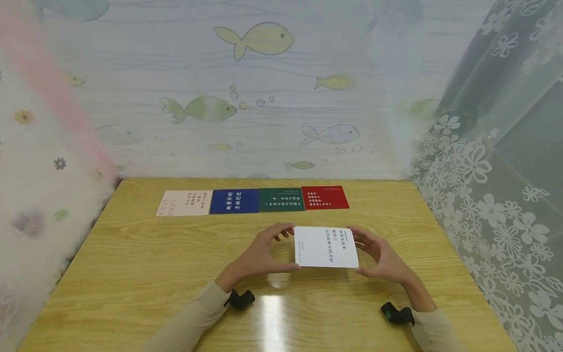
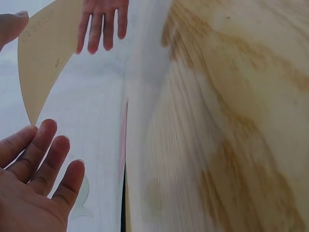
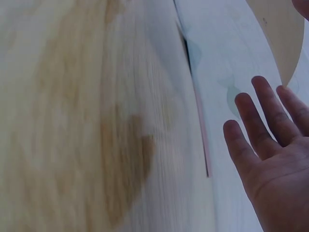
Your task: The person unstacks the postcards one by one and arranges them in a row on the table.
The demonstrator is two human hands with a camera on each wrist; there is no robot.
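A white card (image 1: 326,247) printed with dark Chinese characters is held up over the wooden table between both hands. My left hand (image 1: 267,250) holds its left edge, thumb at the near corner and index finger at the far one. On the opposite edge, my right hand (image 1: 381,254) grips the card's corners the same way. From the left wrist, the card's underside (image 2: 46,53) looks tan and slightly bowed, and the other fingers (image 2: 67,181) spread away from it. The right wrist view catches part of the card (image 3: 282,34) beyond the fingertips.
Behind the hands, a row of cards lies side by side on the table (image 1: 145,264): pale pink (image 1: 184,203), blue (image 1: 234,201), green (image 1: 281,199) and red (image 1: 325,197). A fish-patterned curtain (image 1: 264,137) borders the table's far edge; floral lace (image 1: 492,210) hangs at the right.
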